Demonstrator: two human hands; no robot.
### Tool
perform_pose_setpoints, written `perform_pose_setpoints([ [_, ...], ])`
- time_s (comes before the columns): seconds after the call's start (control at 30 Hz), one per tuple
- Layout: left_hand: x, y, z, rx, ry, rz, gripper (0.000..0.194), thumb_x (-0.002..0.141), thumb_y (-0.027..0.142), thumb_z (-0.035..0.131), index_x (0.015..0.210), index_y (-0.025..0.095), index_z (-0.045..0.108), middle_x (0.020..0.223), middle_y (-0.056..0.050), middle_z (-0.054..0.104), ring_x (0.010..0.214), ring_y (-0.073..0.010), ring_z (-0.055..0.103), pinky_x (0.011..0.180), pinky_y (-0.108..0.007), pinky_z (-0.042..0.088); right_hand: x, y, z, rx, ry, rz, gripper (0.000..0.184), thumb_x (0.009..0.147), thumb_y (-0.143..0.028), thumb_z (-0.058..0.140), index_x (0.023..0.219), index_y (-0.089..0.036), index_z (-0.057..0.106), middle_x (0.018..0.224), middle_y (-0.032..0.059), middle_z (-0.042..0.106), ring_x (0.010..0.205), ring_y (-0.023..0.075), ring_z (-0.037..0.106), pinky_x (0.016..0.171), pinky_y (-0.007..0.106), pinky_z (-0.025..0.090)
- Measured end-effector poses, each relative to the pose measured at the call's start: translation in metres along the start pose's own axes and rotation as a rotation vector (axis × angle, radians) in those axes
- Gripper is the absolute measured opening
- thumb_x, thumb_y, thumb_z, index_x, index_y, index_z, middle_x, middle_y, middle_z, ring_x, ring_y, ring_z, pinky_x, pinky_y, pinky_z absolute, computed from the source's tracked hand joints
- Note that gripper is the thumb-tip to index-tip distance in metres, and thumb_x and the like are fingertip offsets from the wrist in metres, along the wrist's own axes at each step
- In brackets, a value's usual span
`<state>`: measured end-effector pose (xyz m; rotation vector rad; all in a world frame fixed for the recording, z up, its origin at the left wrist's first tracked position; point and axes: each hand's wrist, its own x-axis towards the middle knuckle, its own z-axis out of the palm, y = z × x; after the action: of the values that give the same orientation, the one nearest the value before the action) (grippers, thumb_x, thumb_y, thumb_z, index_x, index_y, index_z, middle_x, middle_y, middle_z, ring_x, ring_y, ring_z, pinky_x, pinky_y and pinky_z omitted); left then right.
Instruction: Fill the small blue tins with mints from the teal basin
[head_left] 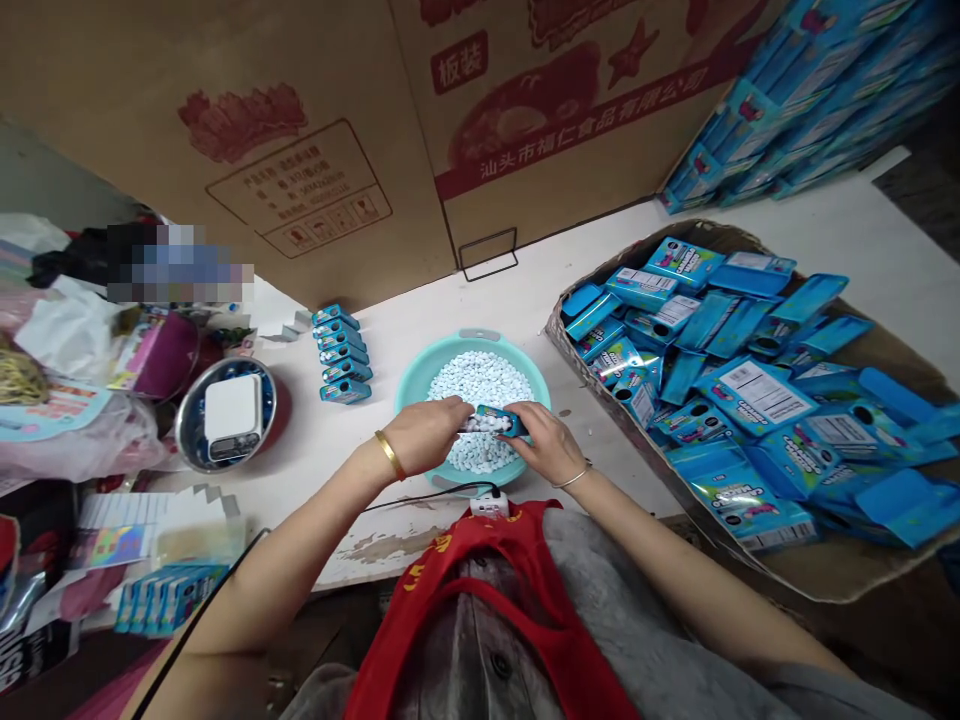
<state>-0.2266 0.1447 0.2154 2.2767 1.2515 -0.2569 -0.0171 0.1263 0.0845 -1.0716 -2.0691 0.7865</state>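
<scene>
A teal plastic basin (pixel 411 378) holds a heap of small white candies (pixel 480 375). Over it, my right hand (pixel 551 440) grips one end of a small blue candy box (pixel 496 420). My left hand (pixel 429 437) is closed, its fingertips at the box's other end, where a few white candies show in a dark-edged opening or holder. Whether the left fingers hold the box itself or a separate small holder is hidden. Left of the basin, several upright blue boxes (pixel 343 358) stand in a row with round holes on top.
At right, a large cut-down carton (pixel 739 240) is heaped with blue boxes. Big brown cartons (pixel 300 170) stand behind, with stacked boxes (pixel 795 110) at far right. On the left is a metal bowl (pixel 276 400) with a white scale (pixel 234 412) in it. A cable (pixel 420 497) runs near the basin.
</scene>
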Motion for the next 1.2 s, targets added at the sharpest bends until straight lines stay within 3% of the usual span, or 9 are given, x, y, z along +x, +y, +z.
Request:
perform_pose_setpoints([
  [0.2, 0.005, 0.042, -0.012, 0.252, -0.029, -0.106, 0.022, 0.090, 0.009, 0.037, 0.097, 0.013, 0.058, 0.086, -0.012, 0.060, 0.080, -0.0254, 0.061, 0.067, -0.037, 0.045, -0.001, 0.003, 0.014, -0.020, 0.023, -0.005, 0.034, 0.089, -0.036, 0.052, 0.118, -0.019, 0.051, 0.107, 0.0134, 0.064, 0.104, 0.0280, 0.058, 0.090, 0.045, 0.049],
  [0.27, 0.004, 0.039, -0.014, 0.292, -0.039, -0.108, 0.022, 0.091, 0.011, 0.037, 0.094, 0.014, 0.059, 0.087, -0.012, 0.059, 0.082, -0.0239, 0.061, 0.069, -0.035, 0.046, -0.002, 0.006, 0.014, -0.009, 0.037, 0.004, 0.034, 0.089, -0.037, 0.052, 0.119, -0.019, 0.051, 0.107, 0.0131, 0.064, 0.103, 0.0279, 0.058, 0.089, 0.045, 0.050],
  [0.33, 0.005, 0.020, -0.007, 0.278, 0.007, -0.142, 0.023, 0.091, 0.010, 0.037, 0.100, 0.015, 0.057, 0.093, -0.010, 0.058, 0.084, -0.0210, 0.059, 0.072, -0.033, 0.046, -0.003, 0.010, 0.012, 0.001, 0.065, 0.021, 0.034, 0.089, -0.038, 0.053, 0.117, -0.020, 0.052, 0.106, 0.0130, 0.064, 0.102, 0.0278, 0.059, 0.088, 0.045, 0.050],
  [0.47, 0.025, -0.050, 0.044, 0.209, 0.149, -0.269, 0.034, 0.088, 0.005, 0.035, 0.115, 0.017, 0.052, 0.104, -0.009, 0.054, 0.093, -0.0203, 0.055, 0.079, -0.032, 0.046, -0.009, 0.018, 0.001, 0.085, 0.194, 0.184, 0.038, 0.084, -0.040, 0.060, 0.115, -0.020, 0.054, 0.108, 0.0116, 0.064, 0.101, 0.0259, 0.061, 0.089, 0.042, 0.050],
  [0.57, 0.050, -0.087, 0.101, 0.144, 0.099, -0.323, 0.038, 0.087, 0.002, 0.032, 0.118, 0.014, 0.051, 0.111, -0.013, 0.053, 0.100, -0.0229, 0.052, 0.086, -0.037, 0.044, -0.013, 0.022, -0.010, 0.230, 0.316, 0.389, 0.041, 0.081, -0.042, 0.064, 0.115, -0.021, 0.053, 0.104, 0.0071, 0.063, 0.094, 0.0219, 0.062, 0.086, 0.039, 0.051],
  [0.7, 0.066, -0.087, 0.158, 0.026, 0.081, -0.254, 0.040, 0.089, 0.003, 0.030, 0.124, 0.011, 0.046, 0.121, -0.015, 0.051, 0.109, -0.0249, 0.047, 0.095, -0.041, 0.040, -0.017, 0.027, -0.024, 0.375, 0.452, 0.501, 0.041, 0.077, -0.040, 0.068, 0.110, -0.022, 0.052, 0.101, 0.0039, 0.060, 0.091, 0.0185, 0.060, 0.085, 0.036, 0.050],
  [0.83, 0.062, -0.064, 0.182, -0.066, 0.044, -0.146, 0.043, 0.084, -0.001, 0.035, 0.123, 0.013, 0.048, 0.118, -0.011, 0.055, 0.105, -0.0212, 0.050, 0.098, -0.036, 0.039, -0.019, 0.027, -0.030, 0.476, 0.490, 0.564, 0.044, 0.071, -0.040, 0.072, 0.106, -0.022, 0.052, 0.096, 0.0025, 0.061, 0.086, 0.0172, 0.060, 0.080, 0.033, 0.051],
  [1.03, 0.051, -0.055, 0.186, -0.330, 0.038, -0.044, 0.044, 0.079, 0.005, 0.050, 0.122, 0.014, 0.047, 0.118, -0.010, 0.056, 0.108, -0.0188, 0.053, 0.097, -0.032, 0.043, -0.021, 0.020, -0.024, 0.468, 0.423, 0.572, 0.045, 0.071, -0.042, 0.072, 0.105, -0.020, 0.055, 0.097, 0.0048, 0.064, 0.086, 0.0191, 0.062, 0.080, 0.037, 0.053],
  [1.2, 0.017, -0.063, 0.141, -0.554, 0.167, 0.041, 0.034, 0.085, 0.018, 0.053, 0.118, 0.014, 0.048, 0.114, -0.011, 0.057, 0.103, -0.0198, 0.055, 0.091, -0.035, 0.046, -0.023, 0.015, -0.026, 0.165, 0.304, 0.422, 0.041, 0.077, -0.044, 0.067, 0.108, -0.019, 0.057, 0.098, 0.0071, 0.067, 0.088, 0.0217, 0.064, 0.082, 0.038, 0.053],
])
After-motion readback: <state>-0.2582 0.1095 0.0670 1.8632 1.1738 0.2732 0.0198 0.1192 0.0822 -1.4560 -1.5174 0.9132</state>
